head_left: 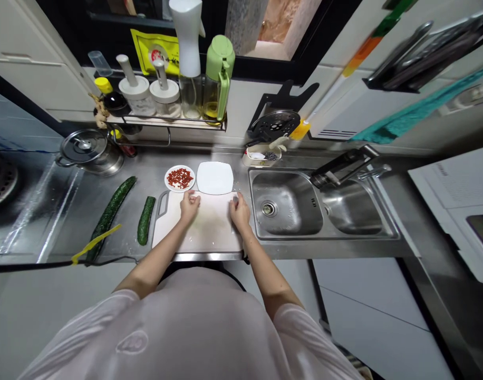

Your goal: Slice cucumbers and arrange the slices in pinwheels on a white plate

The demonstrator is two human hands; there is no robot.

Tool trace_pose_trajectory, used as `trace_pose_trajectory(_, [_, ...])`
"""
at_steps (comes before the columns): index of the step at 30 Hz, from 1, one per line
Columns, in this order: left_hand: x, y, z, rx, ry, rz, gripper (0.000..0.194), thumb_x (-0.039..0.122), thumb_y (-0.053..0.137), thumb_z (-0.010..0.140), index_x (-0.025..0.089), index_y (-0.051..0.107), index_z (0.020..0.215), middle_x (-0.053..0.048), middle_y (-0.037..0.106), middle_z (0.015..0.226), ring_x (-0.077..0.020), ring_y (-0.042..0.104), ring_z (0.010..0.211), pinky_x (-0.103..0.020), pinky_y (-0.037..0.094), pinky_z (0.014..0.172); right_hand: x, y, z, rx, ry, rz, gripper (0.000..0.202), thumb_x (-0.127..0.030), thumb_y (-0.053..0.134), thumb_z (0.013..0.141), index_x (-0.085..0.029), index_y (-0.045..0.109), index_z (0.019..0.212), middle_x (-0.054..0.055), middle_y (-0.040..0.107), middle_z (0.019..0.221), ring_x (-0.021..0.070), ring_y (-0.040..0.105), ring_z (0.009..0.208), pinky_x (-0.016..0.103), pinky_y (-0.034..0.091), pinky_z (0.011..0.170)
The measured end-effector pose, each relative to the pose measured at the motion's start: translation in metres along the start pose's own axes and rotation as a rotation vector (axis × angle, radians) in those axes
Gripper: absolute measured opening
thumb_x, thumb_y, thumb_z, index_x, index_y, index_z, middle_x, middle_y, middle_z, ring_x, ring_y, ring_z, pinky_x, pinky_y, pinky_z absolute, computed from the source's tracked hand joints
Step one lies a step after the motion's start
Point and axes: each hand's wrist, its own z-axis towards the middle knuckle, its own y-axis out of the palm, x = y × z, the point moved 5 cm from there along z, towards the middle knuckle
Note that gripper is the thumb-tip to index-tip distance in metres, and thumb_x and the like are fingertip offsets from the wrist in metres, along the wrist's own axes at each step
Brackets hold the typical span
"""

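Observation:
My left hand [189,207] is over the upper left of a white cutting board [202,232], its fingers loosely curled with a gap to the thumb. Mirroring it, my right hand [240,212] hovers at the board's right edge, thumb and fingers also apart. I make out nothing held in either. Just beyond, between them, lies a bare white square plate [215,178]. To its left, a small round plate [168,182] carries chopped red pieces [180,178]. Left of the board lie a short cucumber piece [146,220] and a long cucumber [114,211].
A double sink [287,206] with a dark faucet [344,166] is at the right. A lidded pot [89,150] stands back left. Above, a rack [166,121] holds jars and an oil bottle [219,79]. A yellow strip [95,244] crosses the long cucumber's near end.

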Motion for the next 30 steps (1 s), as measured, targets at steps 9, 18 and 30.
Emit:
trace_pose_trajectory(9, [0.009,-0.093,-0.032,0.218,0.126,0.278,0.034,0.034,0.053,0.083,0.018,0.056,0.113,-0.001,0.060,0.078,-0.0134,0.055,0.066,-0.026,0.046,0.069,0.039,-0.029,-0.058,0.019,0.056,-0.057,0.031,-0.036,0.040,0.094,-0.017,0.064,0.094,0.007,0.064,0.089,0.0179,0.055,0.081,0.026,0.037,0.073])
trace_pose_trajectory(18, [0.016,-0.158,-0.052,0.360,0.072,0.878,0.038,0.036,0.050,0.086,0.020,0.056,0.120,-0.014,0.053,0.121,-0.0315,0.045,0.115,-0.046,0.035,0.098,0.057,-0.034,-0.091,-0.219,0.227,-0.234,0.039,-0.041,0.054,0.088,-0.019,0.055,0.121,0.010,0.060,0.114,0.0209,0.058,0.098,0.026,0.040,0.077])
trace_pose_trajectory(30, [-0.026,-0.188,-0.036,0.248,-0.075,0.909,0.055,0.035,0.060,0.080,0.019,0.050,0.131,-0.016,0.056,0.116,-0.0331,0.054,0.108,-0.047,0.042,0.093,0.064,-0.022,-0.091,-0.276,0.236,-0.198,0.050,-0.038,0.058,0.087,-0.015,0.048,0.130,0.014,0.059,0.122,0.0225,0.058,0.107,0.027,0.040,0.084])
